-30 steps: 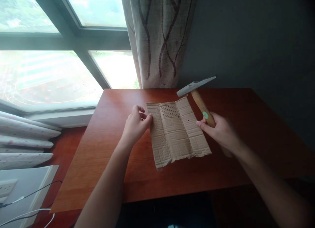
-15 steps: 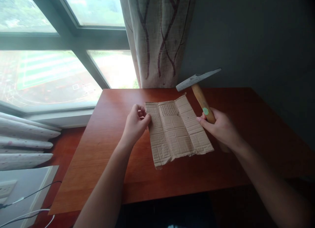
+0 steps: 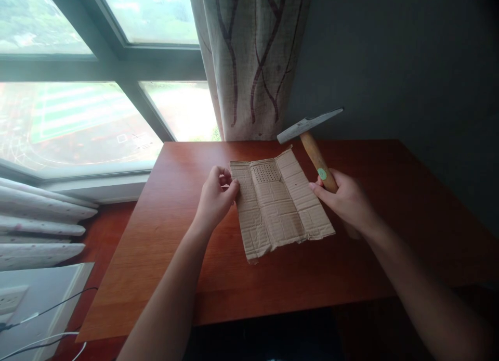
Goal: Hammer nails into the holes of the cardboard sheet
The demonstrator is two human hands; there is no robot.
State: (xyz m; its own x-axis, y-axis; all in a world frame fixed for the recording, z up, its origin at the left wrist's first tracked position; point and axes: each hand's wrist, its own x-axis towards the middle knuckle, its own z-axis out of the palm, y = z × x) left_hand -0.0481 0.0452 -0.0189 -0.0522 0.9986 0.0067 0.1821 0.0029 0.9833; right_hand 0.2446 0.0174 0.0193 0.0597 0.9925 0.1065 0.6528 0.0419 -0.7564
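Observation:
A creased piece of brown cardboard (image 3: 278,210) with torn lower edges is held up above the wooden table, a patch of small punched holes near its top. My left hand (image 3: 218,197) is closed, pinching its left edge between thumb and fingers. On the other side, my right hand (image 3: 346,197) is wrapped around the wooden handle of a hammer (image 3: 314,150), and its thumb also rests at the cardboard's right edge. The hammer's long metal head points up and away, tapering on the right; a green round sticker marks the handle.
The reddish-brown table (image 3: 163,246) spans the view below my hands. Behind it hang a patterned curtain (image 3: 253,64) and a dark wall (image 3: 390,64). A large window (image 3: 117,64) fills the left. Cables (image 3: 50,304) run near a wall socket (image 3: 11,301) at the lower left.
My right hand and the hammer have shifted slightly left, and the cardboard's right side has moved in and up a little. My left hand stays almost still.

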